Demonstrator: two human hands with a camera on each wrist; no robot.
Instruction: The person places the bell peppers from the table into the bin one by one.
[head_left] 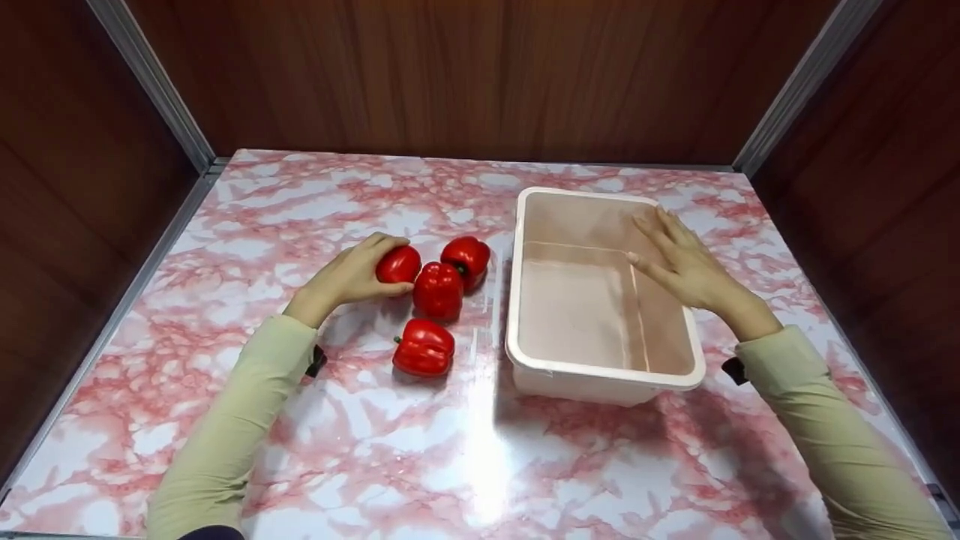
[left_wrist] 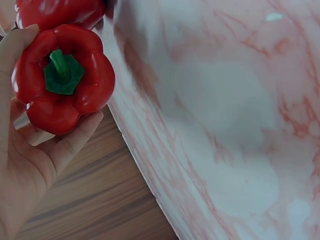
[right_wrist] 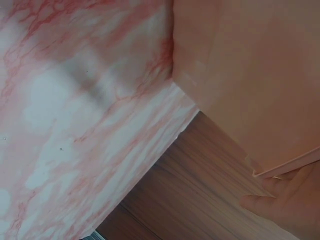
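Observation:
My left hand (head_left: 354,274) holds a glossy red bell pepper (head_left: 398,265), thumb on the near side and fingers over the far side. In the left wrist view that pepper (left_wrist: 95,75) shows its green stem, and another red pepper (left_wrist: 60,11) sits right beside it. Close to the held one are more red bell peppers: one (head_left: 438,291) just right of it, one (head_left: 466,259) farther back and one (head_left: 424,348) lying nearer me. My right hand (head_left: 691,271) lies over the right rim of a pale pink plastic bin (head_left: 600,373), its fingers extended.
The table top (head_left: 360,450) has a red and white marbled pattern. Wood-grain panels (head_left: 450,82) stand at the back and on both sides, joined by grey metal corner strips (head_left: 150,82). Inside, the bin holds nothing.

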